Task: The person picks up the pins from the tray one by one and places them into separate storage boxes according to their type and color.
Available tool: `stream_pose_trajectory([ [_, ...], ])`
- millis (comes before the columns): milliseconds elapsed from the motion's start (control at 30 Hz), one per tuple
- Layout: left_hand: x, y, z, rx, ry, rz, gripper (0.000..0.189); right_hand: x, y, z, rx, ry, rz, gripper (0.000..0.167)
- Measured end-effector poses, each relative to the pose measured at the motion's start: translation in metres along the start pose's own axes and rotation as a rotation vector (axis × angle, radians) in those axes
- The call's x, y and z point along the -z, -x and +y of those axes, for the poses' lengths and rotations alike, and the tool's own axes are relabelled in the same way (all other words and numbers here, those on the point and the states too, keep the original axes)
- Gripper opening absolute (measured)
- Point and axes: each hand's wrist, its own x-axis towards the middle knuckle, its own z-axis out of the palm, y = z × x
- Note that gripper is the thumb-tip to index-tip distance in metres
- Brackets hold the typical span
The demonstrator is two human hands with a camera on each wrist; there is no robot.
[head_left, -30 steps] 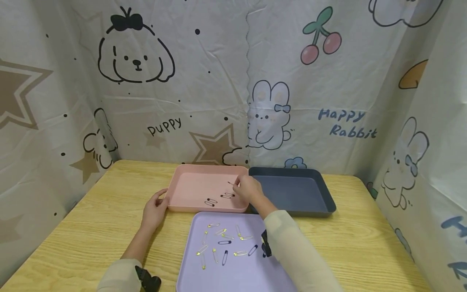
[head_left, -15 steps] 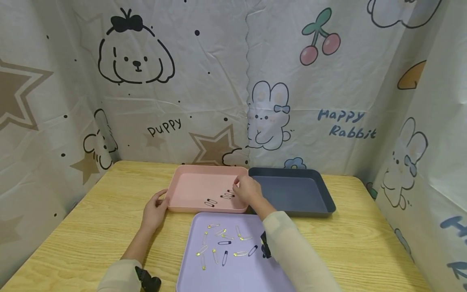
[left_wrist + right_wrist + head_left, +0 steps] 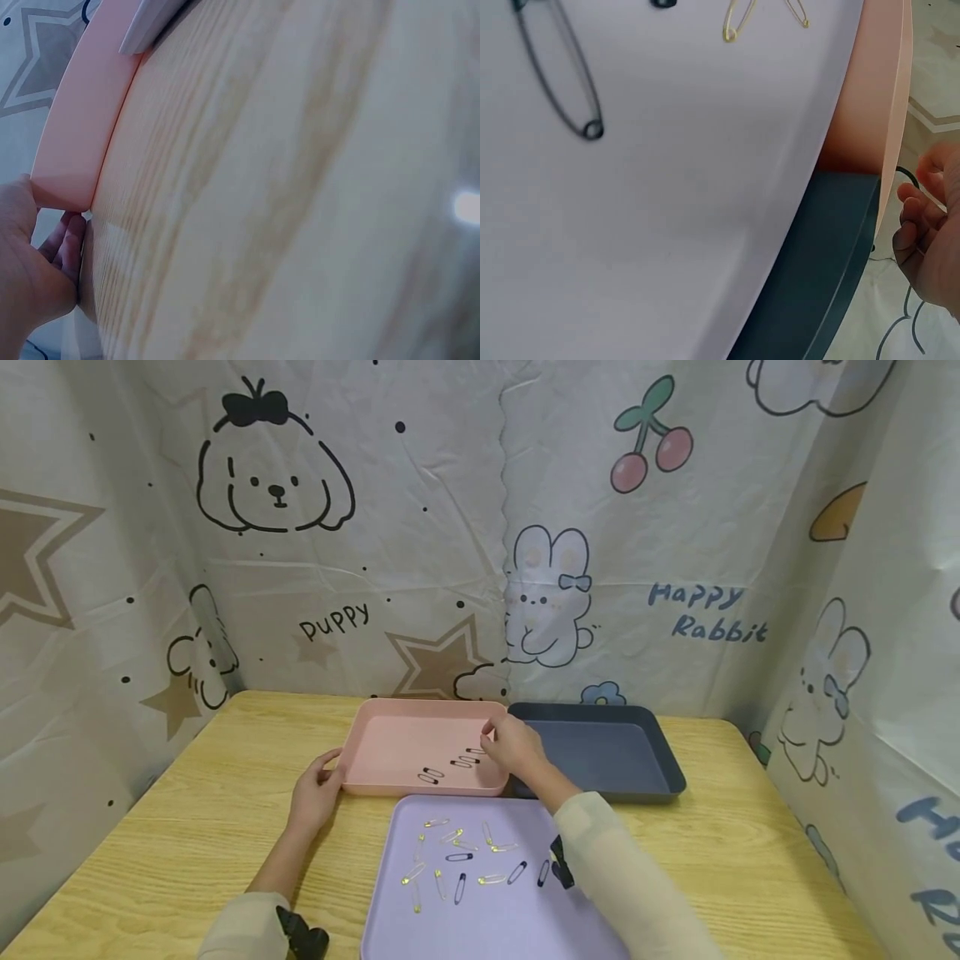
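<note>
My left hand (image 3: 315,795) holds the near left corner of the pink tray (image 3: 390,735); in the left wrist view the thumb is at the rim and the fingers are curled by the base. Over the tray's right side hovers my right hand (image 3: 516,748), fingers bent, thumb and forefinger close together, with nothing visible between them. Just below those fingertips a black safety pin (image 3: 475,751) lies in the tray. Several more black safety pins (image 3: 465,761) lie nearby. The lilac tray (image 3: 487,935) in front bears several gold safety pins (image 3: 491,880) and several black ones (image 3: 459,857).
A dark blue-grey tray (image 3: 600,752) stands right of the pink one, beneath my right wrist. All the trays are on a wood-grain table (image 3: 735,852). A printed cloth (image 3: 442,543) hangs behind and at the sides.
One second ago my right fingers held a black safety pin above the pink tray; the pin now lies in it. That hand has drawn slightly right. My left hand keeps its place.
</note>
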Motion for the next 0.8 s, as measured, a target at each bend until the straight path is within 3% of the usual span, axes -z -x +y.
stream_pose_trajectory([
  [800, 0.001, 0.000, 0.001, -0.005, -0.008, -0.005, 0.043, 0.027, 0.036, 0.016, 0.104, 0.007, -0.028, 0.011],
])
